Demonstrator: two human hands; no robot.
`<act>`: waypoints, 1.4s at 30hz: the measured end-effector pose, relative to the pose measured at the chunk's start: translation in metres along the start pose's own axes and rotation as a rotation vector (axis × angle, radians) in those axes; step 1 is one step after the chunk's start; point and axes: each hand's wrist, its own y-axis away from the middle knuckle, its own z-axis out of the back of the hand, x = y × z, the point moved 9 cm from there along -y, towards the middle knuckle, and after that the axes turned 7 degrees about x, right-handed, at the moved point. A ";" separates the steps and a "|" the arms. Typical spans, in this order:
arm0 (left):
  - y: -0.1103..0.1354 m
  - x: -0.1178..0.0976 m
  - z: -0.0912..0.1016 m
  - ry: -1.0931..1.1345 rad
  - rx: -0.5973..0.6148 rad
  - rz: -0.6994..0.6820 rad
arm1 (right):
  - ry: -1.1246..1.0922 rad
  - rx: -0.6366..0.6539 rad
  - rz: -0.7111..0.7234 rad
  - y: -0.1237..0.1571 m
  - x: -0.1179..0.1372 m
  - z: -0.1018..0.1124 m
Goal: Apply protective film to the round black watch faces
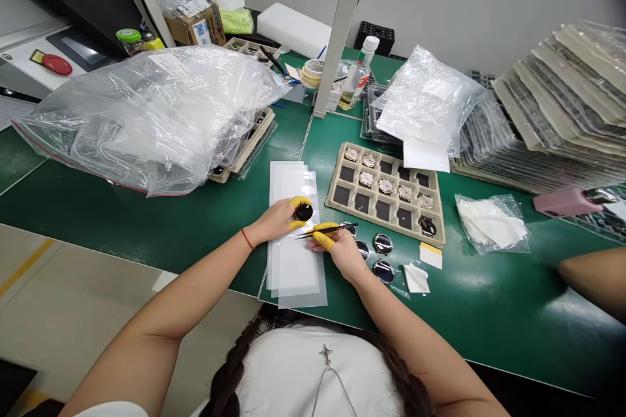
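Note:
Between yellow-covered fingertips, my left hand (283, 216) grips a round black watch part (304, 212) above the white sheets. My right hand (340, 247), also with yellow finger cots, holds thin black tweezers (332, 229) that point left, their tips just below the watch part. Under both hands lie the overlapping translucent white sheets (298, 273). Several dark round watch parts with shiny rims (383, 272) rest on the green table beside my right hand, a few partly hidden by it. Beyond them sits a beige compartment tray (337, 192) with several watch heads in it.
A large plastic bag (161, 117) lies over trays at left. Tall stacks of trays (548, 98) stand at right. A metal post (340, 32), a bottle (359, 75), a bagged white cloth (491, 221) and a pink object (562, 202) are around. Another person's arm (596, 280) shows at right.

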 end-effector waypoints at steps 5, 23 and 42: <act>0.000 0.000 -0.001 -0.024 0.012 0.017 | 0.004 -0.055 0.030 -0.002 -0.001 0.006; 0.001 0.000 -0.002 -0.023 0.006 0.024 | 0.224 -0.010 0.038 -0.001 0.003 0.001; 0.031 -0.125 -0.013 0.399 -0.044 -0.001 | 0.181 -0.264 0.423 0.145 0.117 0.048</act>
